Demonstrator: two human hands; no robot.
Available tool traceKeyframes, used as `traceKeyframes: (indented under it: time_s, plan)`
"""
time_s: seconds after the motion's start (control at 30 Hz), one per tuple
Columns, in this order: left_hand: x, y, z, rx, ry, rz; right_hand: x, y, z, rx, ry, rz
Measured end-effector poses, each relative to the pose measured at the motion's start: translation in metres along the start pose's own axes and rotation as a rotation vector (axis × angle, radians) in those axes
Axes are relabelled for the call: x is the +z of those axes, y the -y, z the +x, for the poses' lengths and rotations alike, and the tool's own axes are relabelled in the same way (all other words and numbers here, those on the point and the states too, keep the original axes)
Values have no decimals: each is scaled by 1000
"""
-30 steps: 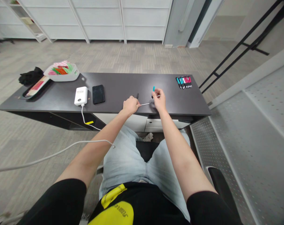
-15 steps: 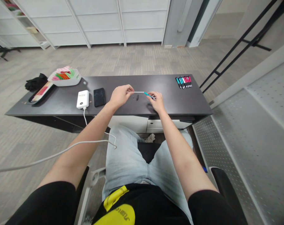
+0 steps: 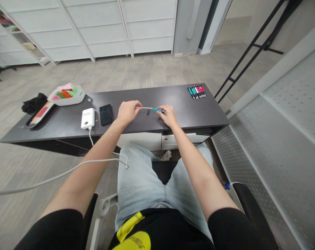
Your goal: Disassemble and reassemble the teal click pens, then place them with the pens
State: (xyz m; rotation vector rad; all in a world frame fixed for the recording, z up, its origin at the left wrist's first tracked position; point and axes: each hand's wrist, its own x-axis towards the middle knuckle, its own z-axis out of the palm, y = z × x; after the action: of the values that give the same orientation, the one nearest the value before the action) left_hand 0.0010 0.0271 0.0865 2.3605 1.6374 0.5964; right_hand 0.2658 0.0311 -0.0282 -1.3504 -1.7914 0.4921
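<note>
My left hand (image 3: 128, 109) pinches the end of a thin white refill (image 3: 146, 108) above the dark desk (image 3: 178, 100). My right hand (image 3: 167, 114) is closed on a teal pen barrel (image 3: 158, 110). The refill's other end meets the barrel, and the two lie in one line between my hands. Small black pen parts (image 3: 147, 112) lie on the desk just under the refill.
A row of teal, pink and black pens (image 3: 196, 91) lies at the desk's back right. A black phone (image 3: 106, 114) and a white power bank (image 3: 87, 118) with a cable sit left of my hands. A white tray of coloured items (image 3: 66, 93) stands at the far left.
My right hand has turned the teal barrel from upright to level. My left hand has lifted the refill off the desk and brought it in line with the barrel, closing the gap.
</note>
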Motion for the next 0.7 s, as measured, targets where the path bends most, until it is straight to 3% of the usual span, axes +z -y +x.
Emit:
traceKeyframes:
  time_s: [0.17,0.27,0.4,0.53,0.7]
  plan:
    - [7,-7,-1,6,73,98,0,1,-1,-24,47,-19]
    - [18,-12,1,25,99,45,-1,5,-3,-30,71,-43]
    - [33,-6,4,5,79,-331,-5,10,-5,-57,67,-14]
    - [50,9,0,-179,25,-729,-8,17,-5,19,87,-2]
    - [80,11,-10,-229,-59,-875,-10,23,-6,67,131,-24]
